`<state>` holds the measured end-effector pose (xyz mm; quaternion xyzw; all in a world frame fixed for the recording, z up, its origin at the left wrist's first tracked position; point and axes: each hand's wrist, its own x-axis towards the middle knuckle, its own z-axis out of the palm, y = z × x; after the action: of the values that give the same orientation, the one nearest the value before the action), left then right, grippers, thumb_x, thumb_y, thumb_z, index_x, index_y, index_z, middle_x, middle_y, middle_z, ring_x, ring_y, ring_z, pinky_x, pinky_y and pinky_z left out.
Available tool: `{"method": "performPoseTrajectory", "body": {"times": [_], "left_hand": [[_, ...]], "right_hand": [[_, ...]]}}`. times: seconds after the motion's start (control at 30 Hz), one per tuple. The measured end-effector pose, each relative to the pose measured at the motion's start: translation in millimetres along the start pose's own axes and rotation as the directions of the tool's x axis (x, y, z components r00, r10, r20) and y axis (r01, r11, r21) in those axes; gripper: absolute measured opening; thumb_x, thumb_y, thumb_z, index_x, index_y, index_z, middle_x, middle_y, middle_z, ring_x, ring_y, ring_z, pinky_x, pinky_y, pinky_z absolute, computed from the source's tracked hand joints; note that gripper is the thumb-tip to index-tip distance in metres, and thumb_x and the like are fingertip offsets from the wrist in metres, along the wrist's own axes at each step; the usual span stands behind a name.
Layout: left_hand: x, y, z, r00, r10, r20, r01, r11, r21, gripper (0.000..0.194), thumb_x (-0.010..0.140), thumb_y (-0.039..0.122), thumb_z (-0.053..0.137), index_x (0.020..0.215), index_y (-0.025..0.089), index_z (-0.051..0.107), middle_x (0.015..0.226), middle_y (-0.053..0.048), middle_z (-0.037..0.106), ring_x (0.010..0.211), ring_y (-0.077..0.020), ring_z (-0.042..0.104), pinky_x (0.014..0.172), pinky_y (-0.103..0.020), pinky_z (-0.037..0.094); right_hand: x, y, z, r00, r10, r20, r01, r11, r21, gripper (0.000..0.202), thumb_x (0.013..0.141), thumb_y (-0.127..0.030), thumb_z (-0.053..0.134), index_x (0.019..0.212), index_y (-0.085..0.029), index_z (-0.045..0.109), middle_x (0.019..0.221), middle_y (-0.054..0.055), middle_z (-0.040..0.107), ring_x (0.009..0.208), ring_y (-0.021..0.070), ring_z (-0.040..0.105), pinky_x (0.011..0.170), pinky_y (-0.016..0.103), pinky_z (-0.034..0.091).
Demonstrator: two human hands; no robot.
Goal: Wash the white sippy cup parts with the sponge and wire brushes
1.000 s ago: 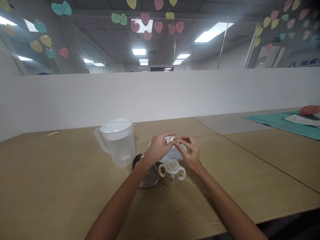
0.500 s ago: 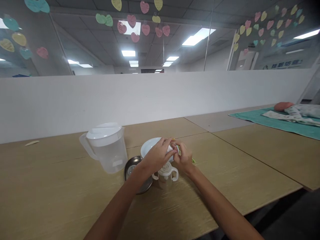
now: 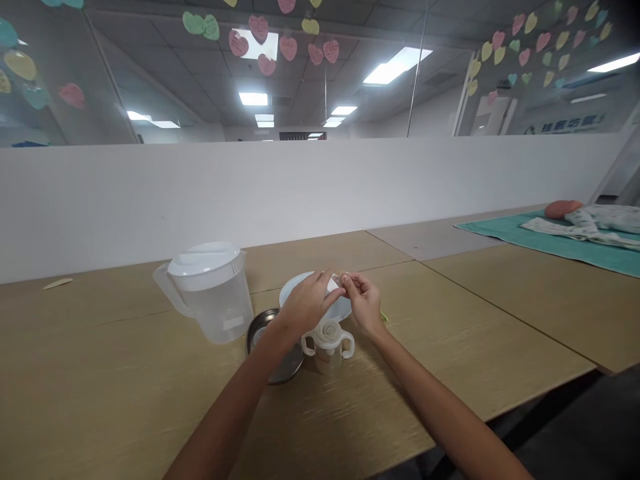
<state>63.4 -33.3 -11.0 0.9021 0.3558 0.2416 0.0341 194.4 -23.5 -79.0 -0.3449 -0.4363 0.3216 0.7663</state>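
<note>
Over a pale blue-white plate [image 3: 343, 312], both hands come together around a small white and clear item [image 3: 333, 284], too small to name. My left hand [image 3: 306, 300] is closed on it from the left, its back facing up. My right hand [image 3: 364, 298] pinches at the item's right end. Just below the hands stands a clear cup [image 3: 329, 343] with two white handles and a spiral-patterned top. Left of the cup, a metal tray [image 3: 289, 365] lies partly hidden under my left forearm.
A lidded translucent pitcher [image 3: 220, 303] stands left of the tray. A thin flat piece [image 3: 58, 283] lies far left. At the far right, a teal cloth [image 3: 505, 233] holds patterned fabric [image 3: 600, 221] and a reddish rounded object [image 3: 563, 209]. A white wall [image 3: 250, 193] runs behind the table.
My fingers have shifted slightly on the small item, and more of the plate's right side shows. The camera view has moved a little.
</note>
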Motion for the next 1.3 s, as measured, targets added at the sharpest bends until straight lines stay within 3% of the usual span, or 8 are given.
{"method": "performPoseTrajectory", "body": {"times": [0.13, 0.43, 0.67, 0.8, 0.97, 1.13, 1.2, 1.3], "left_hand": [[-1, 5, -6.0, 0.999, -0.052, -0.005, 0.051, 0.996, -0.073, 0.045, 0.090, 0.047, 0.035, 0.117, 0.015, 0.053, 0.114, -0.011, 0.061, 0.103, -0.0229, 0.056, 0.085, -0.032, 0.042], [6, 27, -6.1, 0.988, -0.153, -0.020, 0.153, 0.988, 0.014, 0.050, 0.088, 0.054, 0.032, 0.103, 0.017, 0.061, 0.093, -0.010, 0.067, 0.087, -0.0238, 0.059, 0.070, -0.029, 0.040], [-1, 29, -16.1, 0.970, -0.241, -0.028, 0.242, 0.969, 0.053, 0.050, 0.084, 0.057, 0.037, 0.079, 0.015, 0.063, 0.074, -0.008, 0.065, 0.066, -0.0193, 0.057, 0.056, -0.027, 0.034], [-5, 25, -13.4, 0.947, -0.312, -0.081, 0.321, 0.939, 0.128, 0.045, 0.081, 0.055, 0.041, 0.077, 0.015, 0.062, 0.071, -0.009, 0.065, 0.065, -0.0206, 0.057, 0.055, -0.027, 0.032], [-4, 25, -7.0, 0.926, -0.354, -0.131, 0.374, 0.908, 0.190, 0.038, 0.080, 0.050, 0.043, 0.077, 0.016, 0.061, 0.067, -0.008, 0.064, 0.063, -0.0209, 0.058, 0.054, -0.027, 0.031], [-2, 30, -6.4, 0.909, -0.397, -0.124, 0.416, 0.880, 0.230, 0.038, 0.081, 0.048, 0.042, 0.068, 0.017, 0.060, 0.061, -0.007, 0.061, 0.058, -0.0198, 0.055, 0.054, -0.028, 0.030], [-4, 29, -9.4, 0.915, -0.387, -0.110, 0.402, 0.895, 0.193, 0.039, 0.081, 0.049, 0.041, 0.066, 0.018, 0.059, 0.059, -0.005, 0.059, 0.056, -0.0178, 0.052, 0.053, -0.027, 0.029], [-8, 22, -17.7, 0.958, -0.287, -0.022, 0.287, 0.958, 0.012, 0.040, 0.081, 0.051, 0.041, 0.067, 0.018, 0.058, 0.058, 0.000, 0.055, 0.054, -0.0140, 0.047, 0.051, -0.025, 0.028]], "right_hand": [[-6, -6, 3, 0.993, -0.098, -0.060, 0.094, 0.993, -0.066, 0.028, 0.073, -0.045, 0.063, 0.077, -0.017, 0.062, 0.072, 0.003, 0.065, 0.067, 0.0142, 0.060, 0.062, 0.026, 0.048], [-12, -13, 4, 0.949, -0.195, -0.247, 0.175, 0.979, -0.100, 0.028, 0.076, -0.043, 0.060, 0.079, -0.016, 0.059, 0.074, 0.004, 0.063, 0.068, 0.0149, 0.059, 0.064, 0.028, 0.047], [-17, -6, 7, 0.969, -0.219, -0.114, 0.194, 0.960, -0.203, 0.026, 0.079, -0.042, 0.056, 0.085, -0.016, 0.059, 0.081, 0.006, 0.065, 0.073, 0.0167, 0.061, 0.067, 0.029, 0.049], [-18, -2, 6, 0.972, -0.234, -0.032, 0.211, 0.921, -0.326, 0.026, 0.080, -0.041, 0.054, 0.085, -0.017, 0.062, 0.078, 0.006, 0.066, 0.069, 0.0167, 0.060, 0.064, 0.029, 0.048], [-16, 0, 4, 0.982, -0.187, 0.035, 0.187, 0.913, -0.363, 0.026, 0.079, -0.041, 0.055, 0.084, -0.017, 0.063, 0.074, 0.005, 0.066, 0.069, 0.0179, 0.060, 0.064, 0.030, 0.048], [-14, -3, 4, 0.997, -0.067, 0.041, 0.074, 0.973, -0.218, 0.025, 0.075, -0.042, 0.060, 0.080, -0.017, 0.064, 0.069, 0.004, 0.065, 0.067, 0.0180, 0.060, 0.065, 0.031, 0.048], [-12, -5, 4, 0.999, 0.013, 0.044, -0.008, 0.994, -0.106, 0.026, 0.070, -0.042, 0.066, 0.077, -0.017, 0.064, 0.070, 0.004, 0.066, 0.068, 0.0176, 0.060, 0.065, 0.030, 0.048], [-6, -7, 1, 0.990, 0.114, 0.079, -0.115, 0.993, 0.008, 0.031, 0.063, -0.046, 0.071, 0.074, -0.017, 0.064, 0.071, 0.003, 0.067, 0.065, 0.0165, 0.060, 0.060, 0.028, 0.049]]}}
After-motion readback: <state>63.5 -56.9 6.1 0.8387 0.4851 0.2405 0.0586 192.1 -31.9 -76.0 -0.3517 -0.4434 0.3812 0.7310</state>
